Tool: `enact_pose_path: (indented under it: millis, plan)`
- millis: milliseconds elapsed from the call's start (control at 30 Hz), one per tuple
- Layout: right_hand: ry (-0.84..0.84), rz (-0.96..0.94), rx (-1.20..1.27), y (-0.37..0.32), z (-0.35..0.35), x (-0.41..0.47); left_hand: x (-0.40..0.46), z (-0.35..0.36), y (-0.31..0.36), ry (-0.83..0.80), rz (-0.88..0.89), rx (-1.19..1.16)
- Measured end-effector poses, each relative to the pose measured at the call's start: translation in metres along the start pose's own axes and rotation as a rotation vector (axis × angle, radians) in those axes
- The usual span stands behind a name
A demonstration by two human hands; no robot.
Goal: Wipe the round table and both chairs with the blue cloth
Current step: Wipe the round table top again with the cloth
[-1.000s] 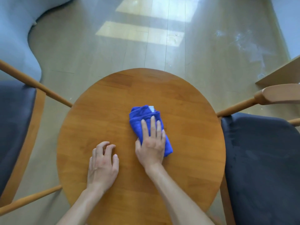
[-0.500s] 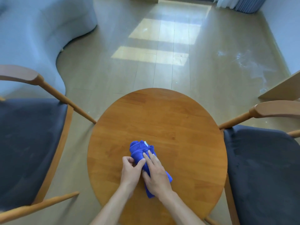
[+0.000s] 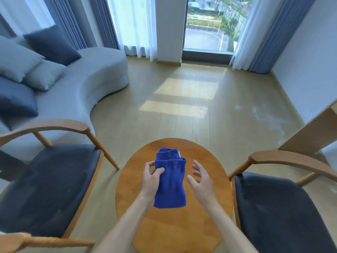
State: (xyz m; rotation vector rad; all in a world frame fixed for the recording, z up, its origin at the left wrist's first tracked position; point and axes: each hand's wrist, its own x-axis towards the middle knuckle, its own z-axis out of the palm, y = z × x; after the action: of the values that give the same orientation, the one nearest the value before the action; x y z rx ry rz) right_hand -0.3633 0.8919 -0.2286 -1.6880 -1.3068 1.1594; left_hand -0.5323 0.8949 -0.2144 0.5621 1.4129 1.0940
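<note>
The blue cloth [image 3: 170,181] hangs folded above the round wooden table [image 3: 206,216], lifted off its top. My left hand [image 3: 152,177] grips the cloth's left edge with thumb and fingers. My right hand [image 3: 201,181] hovers just right of the cloth, fingers spread, holding nothing. A wooden chair with a dark seat [image 3: 49,189] stands left of the table. A second such chair [image 3: 284,212] stands to its right.
A curved grey sofa [image 3: 87,84] with cushions runs along the left. Bare wooden floor [image 3: 182,110] stretches ahead to a window with curtains. A wooden desk edge [image 3: 310,128] juts in at the right.
The cloth went from lying pressed on the table under my right hand to hanging in my left hand. My right hand let go of it. The view tilted up toward the room.
</note>
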Motion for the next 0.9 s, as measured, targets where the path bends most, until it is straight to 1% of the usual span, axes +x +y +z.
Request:
enact_pose_path:
  millis: [67, 200, 300, 467, 533, 633, 667, 767, 800, 900]
  plan:
    - [-0.063, -0.001, 0.023, -0.03, -0.024, -0.003, -0.021, 0.015, 0.03, -0.044, 0.051, -0.008]
    - [-0.208, -0.047, 0.257, -0.087, -0.068, -0.017, -0.067, 0.039, 0.081, -0.135, 0.175, -0.004]
    - [-0.296, -0.091, 0.37, -0.12, -0.094, -0.031, -0.097, 0.05, 0.11, -0.16, 0.255, 0.003]
    - [-0.364, -0.191, 0.466, -0.162, -0.119, -0.054, -0.125, 0.061, 0.147, -0.22, 0.347, 0.006]
    - [-0.363, -0.234, 0.481, -0.175, -0.125, -0.059, -0.129, 0.066, 0.162, -0.218, 0.373, 0.032]
    - [-0.312, -0.295, 0.48, -0.193, -0.129, -0.064, -0.13, 0.067, 0.179, -0.149, 0.451, 0.14]
    - [-0.286, -0.306, 0.475, -0.199, -0.129, -0.065, -0.13, 0.066, 0.183, -0.109, 0.506, 0.207]
    - [-0.217, -0.316, 0.468, -0.214, -0.125, -0.067, -0.134, 0.059, 0.192, 0.028, 0.743, 0.472]
    - [-0.194, -0.311, 0.478, -0.218, -0.123, -0.068, -0.138, 0.056, 0.192, 0.025, 0.807, 0.533]
    - [-0.133, -0.293, 0.546, -0.23, -0.116, -0.068, -0.148, 0.05, 0.184, -0.086, 0.927, 0.669]
